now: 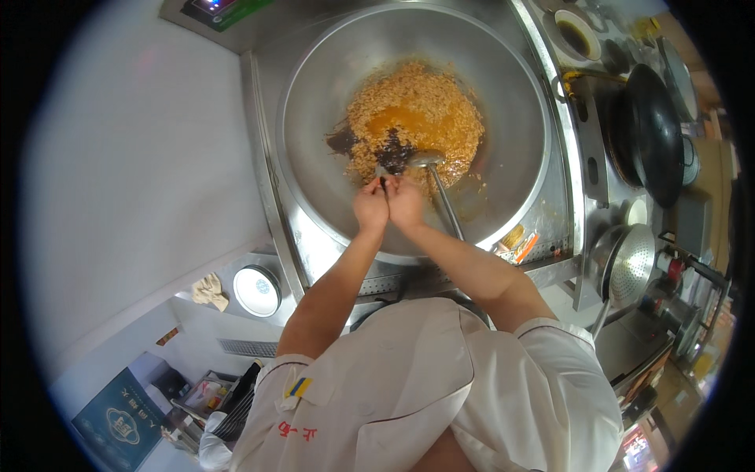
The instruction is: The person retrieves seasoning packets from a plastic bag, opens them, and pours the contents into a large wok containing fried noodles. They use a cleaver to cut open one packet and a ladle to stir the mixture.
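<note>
A large steel wok (513,147) lies before me, with a mass of chopped golden-brown food (430,88) and orange oil in it. Dark brown sauce (394,154) is spread over the near part of the food, with another patch at its left. My left hand (371,205) and my right hand (407,202) meet above the wok's near side. Between their fingers they pinch a small dark-and-clear item (383,180), perhaps a packet; most of it is hidden. A metal ladle (427,158) rests in the food, its handle passing behind my right forearm.
A black wok (655,135) stands on the burner at right, below a bowl of dark liquid (575,36). Nearer are a perforated strainer (632,265) and an orange-and-white packet (527,248) by the rim. Stacked white plates (256,290) and a cloth (209,291) lie at left.
</note>
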Demonstrator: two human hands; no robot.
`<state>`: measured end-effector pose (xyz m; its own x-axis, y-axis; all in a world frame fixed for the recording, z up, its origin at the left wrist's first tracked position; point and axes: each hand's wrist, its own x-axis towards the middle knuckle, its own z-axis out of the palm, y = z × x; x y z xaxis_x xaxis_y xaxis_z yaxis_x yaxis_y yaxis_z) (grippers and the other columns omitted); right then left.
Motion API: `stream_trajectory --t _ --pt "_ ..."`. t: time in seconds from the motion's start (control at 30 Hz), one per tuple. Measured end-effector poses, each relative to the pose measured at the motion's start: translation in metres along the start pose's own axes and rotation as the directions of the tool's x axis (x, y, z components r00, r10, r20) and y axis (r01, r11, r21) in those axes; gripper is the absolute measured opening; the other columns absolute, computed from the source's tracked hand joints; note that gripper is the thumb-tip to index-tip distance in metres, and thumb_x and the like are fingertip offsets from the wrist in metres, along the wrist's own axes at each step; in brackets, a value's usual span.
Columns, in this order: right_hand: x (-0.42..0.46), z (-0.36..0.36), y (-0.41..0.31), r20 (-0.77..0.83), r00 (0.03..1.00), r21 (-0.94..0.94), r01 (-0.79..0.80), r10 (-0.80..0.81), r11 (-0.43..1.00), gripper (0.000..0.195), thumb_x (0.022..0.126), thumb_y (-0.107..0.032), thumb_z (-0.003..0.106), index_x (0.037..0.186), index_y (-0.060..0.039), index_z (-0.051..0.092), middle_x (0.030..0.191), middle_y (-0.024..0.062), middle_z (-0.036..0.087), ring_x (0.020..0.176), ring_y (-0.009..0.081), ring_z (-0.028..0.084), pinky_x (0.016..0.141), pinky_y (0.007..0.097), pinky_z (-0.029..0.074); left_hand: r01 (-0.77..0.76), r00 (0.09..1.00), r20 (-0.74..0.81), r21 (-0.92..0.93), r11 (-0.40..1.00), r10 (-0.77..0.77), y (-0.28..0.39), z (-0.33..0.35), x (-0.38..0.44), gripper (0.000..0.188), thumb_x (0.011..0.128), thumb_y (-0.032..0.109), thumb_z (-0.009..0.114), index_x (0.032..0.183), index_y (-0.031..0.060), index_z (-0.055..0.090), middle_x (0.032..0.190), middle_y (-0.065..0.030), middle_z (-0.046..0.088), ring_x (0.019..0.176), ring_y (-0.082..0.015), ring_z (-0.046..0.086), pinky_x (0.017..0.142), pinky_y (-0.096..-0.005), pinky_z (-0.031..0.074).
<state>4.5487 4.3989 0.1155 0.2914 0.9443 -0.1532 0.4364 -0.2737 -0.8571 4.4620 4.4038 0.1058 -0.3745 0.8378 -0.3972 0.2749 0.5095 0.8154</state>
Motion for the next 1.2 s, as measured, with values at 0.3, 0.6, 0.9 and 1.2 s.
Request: stream_trajectory --t 0.3,0.6,0.9,1.2 --pt "0.002 0.020 0.008 0.200 0.950 0.411 -0.302 0.238 0.860 0.058 0.108 -0.051 0.052 0.103 0.0020 0.075 0.110 0.0201 0.071 0.104 0.0345 0.068 0.095 0.0402 0.051 -0.293 0.955 0.099 0.137 0.946 0.281 0.023 -0.020 -0.005 0.025 0.099 0.020 0.067 0.112 0.0009 0.077 0.106 -0.0184 0.072 0.095 -0.0293 0.071 0.084 -0.0391 0.054" --pt "-0.007 0.015 -0.014 0.381 0.882 0.542 -0.455 0.277 0.706 0.063 0.107 -0.056 0.052 0.114 0.0049 0.066 0.110 0.0146 0.071 0.103 0.0234 0.066 0.092 0.0355 0.051 0.179 0.982 0.118 -0.351 0.919 -0.146 0.014 -0.022 0.004 0.020 0.103 0.017 0.067 0.113 -0.0009 0.065 0.097 -0.0070 0.071 0.084 -0.0151 0.066 0.076 -0.0305 0.054" --pt "-0.021 0.005 -0.023 0.398 0.772 0.653 -0.618 0.495 0.437 0.029 0.105 -0.036 0.067 0.108 -0.0077 0.068 0.097 0.0036 0.070 0.084 0.0146 0.063 0.076 0.0298 0.050 0.490 0.869 0.244 -0.535 0.688 -0.429 0.003 -0.035 0.011 0.017 0.104 0.013 0.063 0.113 -0.0018 0.064 0.092 -0.0107 0.070 0.079 -0.0201 0.069 0.065 -0.0314 0.058" --pt "-0.009 0.017 0.016 0.747 0.467 0.589 -0.794 0.473 -0.147 0.032 0.109 -0.040 0.058 0.091 -0.0147 0.064 0.085 -0.0005 0.066 0.068 0.0126 0.061 0.060 0.0265 0.051 0.656 0.747 0.407 -0.580 0.482 -0.526 0.002 -0.036 -0.003 0.017 0.107 0.010 0.056 0.117 -0.0025 0.061 0.105 -0.0143 0.074 0.094 -0.0251 0.074 0.079 -0.0319 0.064"
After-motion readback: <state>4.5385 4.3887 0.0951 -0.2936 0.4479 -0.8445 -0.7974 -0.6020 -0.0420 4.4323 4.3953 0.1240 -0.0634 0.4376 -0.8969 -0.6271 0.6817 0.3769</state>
